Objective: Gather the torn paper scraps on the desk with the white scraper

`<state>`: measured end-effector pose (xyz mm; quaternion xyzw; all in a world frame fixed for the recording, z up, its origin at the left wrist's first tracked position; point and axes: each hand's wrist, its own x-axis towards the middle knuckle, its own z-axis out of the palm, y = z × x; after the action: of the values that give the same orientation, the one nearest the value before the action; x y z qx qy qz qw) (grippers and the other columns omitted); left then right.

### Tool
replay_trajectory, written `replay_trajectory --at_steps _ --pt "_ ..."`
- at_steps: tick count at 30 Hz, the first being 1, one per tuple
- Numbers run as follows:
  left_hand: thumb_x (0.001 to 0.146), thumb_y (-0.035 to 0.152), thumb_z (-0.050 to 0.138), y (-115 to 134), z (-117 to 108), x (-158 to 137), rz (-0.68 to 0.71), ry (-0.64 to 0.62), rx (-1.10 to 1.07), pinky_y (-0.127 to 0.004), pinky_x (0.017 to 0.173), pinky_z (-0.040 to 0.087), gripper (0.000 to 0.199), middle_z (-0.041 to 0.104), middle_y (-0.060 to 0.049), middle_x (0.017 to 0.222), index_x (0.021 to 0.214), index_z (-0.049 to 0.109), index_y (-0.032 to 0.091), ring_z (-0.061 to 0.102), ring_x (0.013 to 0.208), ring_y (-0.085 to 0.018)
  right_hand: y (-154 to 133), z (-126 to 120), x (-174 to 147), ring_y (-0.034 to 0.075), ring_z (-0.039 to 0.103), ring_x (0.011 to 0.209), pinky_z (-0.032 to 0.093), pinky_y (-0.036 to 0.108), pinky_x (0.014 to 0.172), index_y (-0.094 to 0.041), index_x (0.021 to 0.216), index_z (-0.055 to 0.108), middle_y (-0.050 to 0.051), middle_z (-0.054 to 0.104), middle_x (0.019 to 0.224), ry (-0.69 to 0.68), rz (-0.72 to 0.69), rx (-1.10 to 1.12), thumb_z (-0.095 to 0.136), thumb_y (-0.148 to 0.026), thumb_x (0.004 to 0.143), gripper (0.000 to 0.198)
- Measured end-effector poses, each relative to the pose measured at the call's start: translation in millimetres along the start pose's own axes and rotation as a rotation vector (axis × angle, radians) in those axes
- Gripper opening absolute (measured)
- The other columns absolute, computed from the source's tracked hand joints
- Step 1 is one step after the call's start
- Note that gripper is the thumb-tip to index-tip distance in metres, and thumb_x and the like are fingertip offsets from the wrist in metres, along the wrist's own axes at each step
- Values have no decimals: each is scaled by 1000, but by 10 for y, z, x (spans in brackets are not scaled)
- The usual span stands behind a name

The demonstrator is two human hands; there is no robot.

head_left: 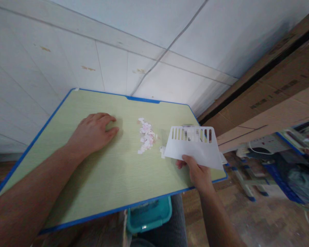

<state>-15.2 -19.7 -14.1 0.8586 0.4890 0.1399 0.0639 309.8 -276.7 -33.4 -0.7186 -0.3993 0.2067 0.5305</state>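
My right hand (197, 171) grips a white plastic dustpan-like scoop (190, 151) by its lower edge, thumb on top. A row of slots runs along the scoop's far edge, and it is held tilted above the right part of the table. To its left lies a loose pile of small torn paper scraps (146, 135), white with pinkish patches. A few more scraps (162, 151) sit by the scoop's left corner. My left hand (95, 132) is at the left of the pile, fingers bent and apart, holding nothing.
The light green table (92, 192) has a blue rim and stands against a white wall (113, 65). Below its front edge is a teal basket (149, 216). Cardboard boxes (262, 96) stand at the right. Farther right are another desk's legs (247, 185) and part of another person.
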Motion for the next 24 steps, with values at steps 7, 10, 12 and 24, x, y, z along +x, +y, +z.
replay_trajectory --at_steps 7,10,12,24 --pt "108 53 49 14 2 83 -12 -15 0 -63 141 45 69 72 -24 168 156 78 11 62 161 -46 -98 49 -55 28 77 71 63 45 84 -27 70 84 6 85 74 96 -60 96 77 -50 99 38" --pt "108 49 50 42 -30 96 -20 -14 -8 -62 140 46 67 72 -25 167 155 79 10 62 160 -45 -145 155 -168 29 79 73 63 45 85 -27 68 81 7 86 74 88 -46 147 79 -51 97 37" --pt "109 47 50 52 -48 99 -21 -6 -14 -61 139 47 66 73 -25 166 153 80 9 63 159 -44 -176 267 -221 30 82 78 64 46 90 -28 66 78 7 86 74 39 -40 159 80 -52 95 38" --pt "107 53 50 -44 43 165 -32 61 -9 -51 131 54 60 83 -15 154 142 87 21 72 148 -38 -398 724 -76 30 83 90 66 43 94 -33 60 70 8 91 90 -228 -80 62 71 -60 99 47"
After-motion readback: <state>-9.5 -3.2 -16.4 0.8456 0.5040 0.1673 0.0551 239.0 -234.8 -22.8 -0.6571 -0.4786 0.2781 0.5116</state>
